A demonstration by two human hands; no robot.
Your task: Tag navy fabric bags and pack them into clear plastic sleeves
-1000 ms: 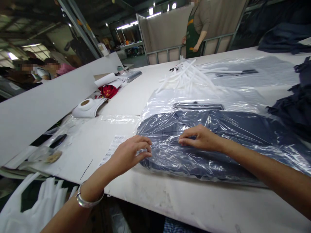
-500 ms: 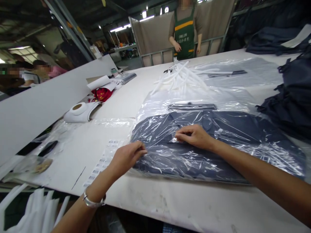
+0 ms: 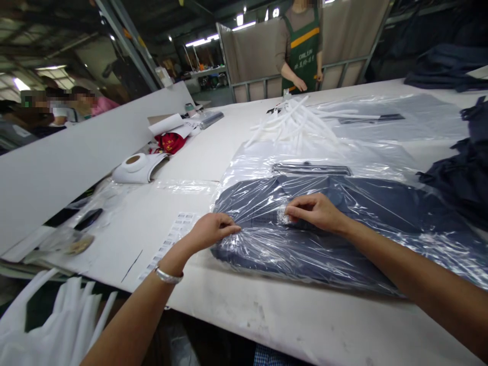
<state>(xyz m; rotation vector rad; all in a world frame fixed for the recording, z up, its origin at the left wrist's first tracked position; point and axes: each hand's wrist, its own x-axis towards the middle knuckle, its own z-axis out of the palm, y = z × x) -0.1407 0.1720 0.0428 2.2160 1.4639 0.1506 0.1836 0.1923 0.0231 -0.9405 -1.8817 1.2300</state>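
A folded dark blue garment lies inside a clear plastic bag (image 3: 343, 249) on the white table (image 3: 290, 320). My left hand (image 3: 211, 231) pinches the plastic at the bag's left edge, fingers closed; a metal bracelet is on that wrist. My right hand (image 3: 316, 211) pinches the plastic film on top of the garment near its middle, fingers pressed together. A strip of barcode stickers (image 3: 171, 241) lies on the table just left of my left hand.
More plastic bags (image 3: 381, 114) and white plastic strips (image 3: 293, 122) lie farther back. Dark garments (image 3: 463, 173) are piled at right. A tape roll (image 3: 133, 165), red cloth (image 3: 170, 142) and papers sit at left. A person in a green apron (image 3: 303, 46) stands at the far end.
My right hand has shifted a little right on the bag and closed into a pinch. My left hand has tightened onto the bag's left edge. The person in the apron turned and moved.
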